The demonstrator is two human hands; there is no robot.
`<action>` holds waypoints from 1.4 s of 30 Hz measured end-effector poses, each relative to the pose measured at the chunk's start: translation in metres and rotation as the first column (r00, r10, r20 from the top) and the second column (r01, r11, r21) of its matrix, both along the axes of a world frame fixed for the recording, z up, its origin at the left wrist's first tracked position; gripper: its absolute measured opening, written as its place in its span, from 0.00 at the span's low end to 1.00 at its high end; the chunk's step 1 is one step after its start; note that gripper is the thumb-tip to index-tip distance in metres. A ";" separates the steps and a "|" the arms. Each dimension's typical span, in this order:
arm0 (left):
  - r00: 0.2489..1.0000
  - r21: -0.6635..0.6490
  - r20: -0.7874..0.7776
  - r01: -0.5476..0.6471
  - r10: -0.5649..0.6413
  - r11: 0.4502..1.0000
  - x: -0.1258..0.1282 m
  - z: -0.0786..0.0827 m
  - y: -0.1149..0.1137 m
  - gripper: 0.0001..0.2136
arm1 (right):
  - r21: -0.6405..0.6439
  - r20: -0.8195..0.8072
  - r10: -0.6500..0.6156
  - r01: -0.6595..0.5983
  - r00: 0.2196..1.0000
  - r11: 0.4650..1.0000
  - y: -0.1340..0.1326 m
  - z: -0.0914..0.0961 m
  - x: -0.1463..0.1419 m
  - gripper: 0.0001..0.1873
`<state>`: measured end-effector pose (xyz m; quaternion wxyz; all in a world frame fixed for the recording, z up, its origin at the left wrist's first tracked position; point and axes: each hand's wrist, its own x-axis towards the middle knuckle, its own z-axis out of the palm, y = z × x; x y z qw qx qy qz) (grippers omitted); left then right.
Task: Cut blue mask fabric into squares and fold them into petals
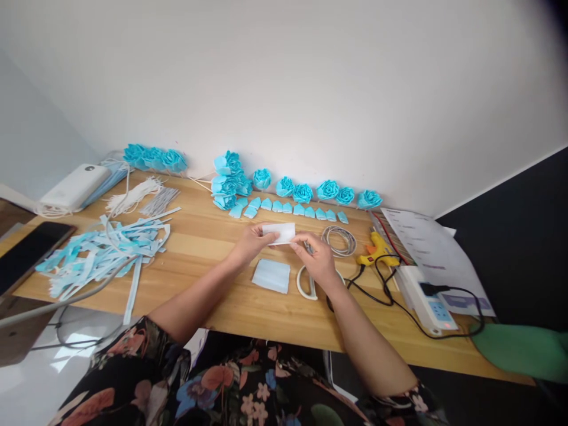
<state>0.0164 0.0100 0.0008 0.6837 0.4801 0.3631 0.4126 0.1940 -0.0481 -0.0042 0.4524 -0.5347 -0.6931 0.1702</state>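
One white rectangular fabric-like piece (pixel 284 230) is pinched by left hand (pixel 252 244) and right hand (pixel 318 258) beyond pale-blue rectangular sheets (pixel 271 276); probably light, soft, best held by its ends.

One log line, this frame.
left hand: holding white piece; right hand: holding same piece; pale-blue material: on table; glue gun: right of hands
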 end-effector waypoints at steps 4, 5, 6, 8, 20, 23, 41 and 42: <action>1.000 0.005 -0.021 -0.004 0.004 1.000 -0.001 0.002 0.000 0.18 | -0.044 -0.055 -0.056 0.053 0.997 0.998 0.000 0.000 0.000 0.07; 1.000 0.005 -0.024 -0.002 0.002 1.000 -0.001 0.002 0.000 0.18 | -0.048 -0.072 -0.065 0.062 0.995 0.997 0.000 0.000 0.000 0.07; 1.000 0.004 -0.025 -0.001 0.001 1.000 0.000 0.003 0.000 0.18 | -0.053 -0.088 -0.071 0.067 0.994 0.996 0.001 0.000 0.000 0.07; 1.000 -0.005 -0.022 -0.001 0.001 1.000 0.000 0.003 -0.001 0.18 | -0.064 -0.121 -0.079 0.071 0.990 0.995 0.001 -0.001 0.000 0.06; 0.997 0.046 -0.067 0.050 -0.047 0.998 0.002 0.004 -0.002 0.23 | -0.080 -0.260 -0.099 0.081 0.960 0.994 0.005 -0.011 -0.001 0.12; 0.988 0.123 -0.108 0.120 -0.107 0.985 0.002 0.003 -0.002 0.30 | -0.077 -0.265 -0.112 0.095 0.958 0.993 0.005 -0.010 -0.002 0.15; 0.990 0.250 -0.128 0.081 -0.050 0.965 0.001 0.000 -0.002 0.28 | -0.107 -0.206 -0.076 0.055 0.976 0.993 0.003 -0.009 -0.003 0.25; 0.994 0.241 -0.097 0.076 -0.054 0.967 0.001 0.001 -0.002 0.28 | -0.109 -0.202 -0.069 0.047 0.977 0.993 0.002 -0.008 -0.004 0.25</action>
